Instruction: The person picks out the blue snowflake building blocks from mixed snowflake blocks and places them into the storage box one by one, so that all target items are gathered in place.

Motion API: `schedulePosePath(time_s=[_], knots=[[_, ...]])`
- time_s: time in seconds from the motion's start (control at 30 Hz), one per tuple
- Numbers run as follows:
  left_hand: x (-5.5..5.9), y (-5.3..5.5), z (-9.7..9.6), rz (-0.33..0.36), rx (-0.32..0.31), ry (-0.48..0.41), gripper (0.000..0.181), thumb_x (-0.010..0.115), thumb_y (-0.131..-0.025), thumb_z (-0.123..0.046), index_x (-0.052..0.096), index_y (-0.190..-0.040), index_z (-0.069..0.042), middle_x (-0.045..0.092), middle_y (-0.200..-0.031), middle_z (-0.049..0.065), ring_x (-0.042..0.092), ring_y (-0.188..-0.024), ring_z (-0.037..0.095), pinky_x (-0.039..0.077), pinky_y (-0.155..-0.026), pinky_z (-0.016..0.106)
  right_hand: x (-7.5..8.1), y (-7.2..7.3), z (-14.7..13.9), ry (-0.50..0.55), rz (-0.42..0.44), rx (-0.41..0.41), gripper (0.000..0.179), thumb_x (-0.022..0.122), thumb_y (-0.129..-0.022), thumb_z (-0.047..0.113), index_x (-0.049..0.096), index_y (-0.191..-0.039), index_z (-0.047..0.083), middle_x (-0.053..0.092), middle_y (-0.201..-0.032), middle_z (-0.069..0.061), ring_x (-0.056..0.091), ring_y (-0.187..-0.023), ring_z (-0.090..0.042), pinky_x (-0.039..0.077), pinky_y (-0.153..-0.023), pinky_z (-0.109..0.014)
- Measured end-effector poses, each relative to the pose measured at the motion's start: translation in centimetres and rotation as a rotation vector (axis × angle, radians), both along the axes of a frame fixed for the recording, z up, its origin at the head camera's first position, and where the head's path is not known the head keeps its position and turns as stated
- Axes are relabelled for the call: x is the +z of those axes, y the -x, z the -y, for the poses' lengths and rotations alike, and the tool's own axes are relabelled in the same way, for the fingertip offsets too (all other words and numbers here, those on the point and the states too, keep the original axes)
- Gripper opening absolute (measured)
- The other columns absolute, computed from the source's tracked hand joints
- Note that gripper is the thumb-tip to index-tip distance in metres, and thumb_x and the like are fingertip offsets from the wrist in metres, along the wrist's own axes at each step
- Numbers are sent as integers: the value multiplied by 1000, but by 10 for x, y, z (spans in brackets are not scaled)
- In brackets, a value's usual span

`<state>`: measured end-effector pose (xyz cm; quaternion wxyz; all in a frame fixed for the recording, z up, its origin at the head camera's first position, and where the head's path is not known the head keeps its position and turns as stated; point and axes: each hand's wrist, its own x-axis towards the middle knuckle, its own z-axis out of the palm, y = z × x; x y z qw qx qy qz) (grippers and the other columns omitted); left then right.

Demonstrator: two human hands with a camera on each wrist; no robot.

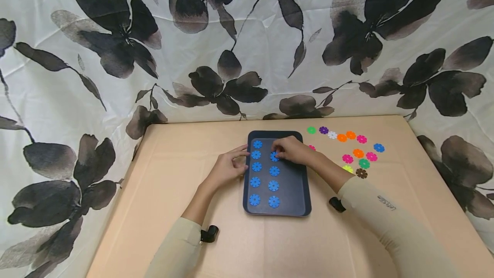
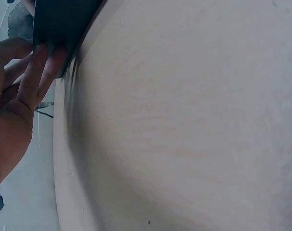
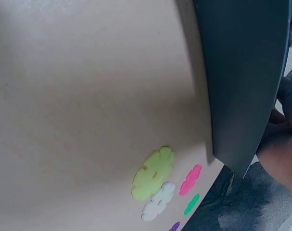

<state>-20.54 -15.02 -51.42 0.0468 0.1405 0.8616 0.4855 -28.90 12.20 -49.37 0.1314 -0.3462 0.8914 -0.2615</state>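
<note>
A dark grey tray point(image 1: 293, 192) lies on the table, with several blue flower-shaped cutouts point(image 1: 273, 185) set in two columns in its left and middle part. My left hand point(image 1: 227, 168) is at the tray's left side. Its mostly straight fingers point(image 2: 32, 79) touch the outer wall and rim in the left wrist view. Over the tray's upper part, my right hand point(image 1: 295, 150) pinches a blue flower cutout point(image 1: 273, 156) at the top of the second column, partly covered by the fingertips. In the right wrist view the tray wall point(image 3: 247, 86) hides those fingertips.
Loose flower cutouts in orange point(image 1: 358, 153), pink point(image 1: 371, 156), green point(image 1: 364, 163), brown point(image 1: 361, 173) and other colours are scattered right of the tray. Another blue cutout point(image 1: 379, 147) lies among them. A floral cloth point(image 1: 231, 46) hangs behind the table.
</note>
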Motion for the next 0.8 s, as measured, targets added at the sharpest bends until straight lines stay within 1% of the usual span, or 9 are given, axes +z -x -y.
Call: schedulePosePath(time_s=[0.13, 0.3, 0.6, 0.8], knots=[[0, 0, 0, 7, 4, -3, 44, 75, -88, 0, 69, -131, -1, 52, -158, 3, 67, -60, 10, 53, -58, 19, -3, 2, 2, -1, -13, 5, 9, 74, -95, 8, 75, -104, 8, 69, -86, -1, 59, -79, -13, 53, -72, -29], [0, 0, -1, 14, 8, -6, 44, 74, -88, 0, 68, -132, -1, 51, -158, 2, 67, -61, 10, 53, -59, 18, -6, 3, 4, -11, -3, -5, 8, 73, -95, 8, 75, -103, 9, 70, -88, -2, 61, -82, -14, 54, -75, -31], [1, 0, -1, 16, 13, 2, 44, 74, -88, 0, 69, -132, -2, 51, -158, 2, 64, -59, 11, 52, -58, 18, -7, -1, 5, -51, -9, -23, 5, 73, -96, 10, 74, -100, 10, 66, -94, -5, 60, -87, -18, 55, -81, -35], [1, 1, -1, 13, 11, 4, 44, 75, -88, -1, 69, -132, -2, 51, -158, 2, 63, -58, 10, 52, -57, 19, -7, -2, 4, -48, -9, -33, 5, 73, -96, 10, 74, -100, 10, 66, -95, -5, 60, -87, -18, 56, -81, -35]])
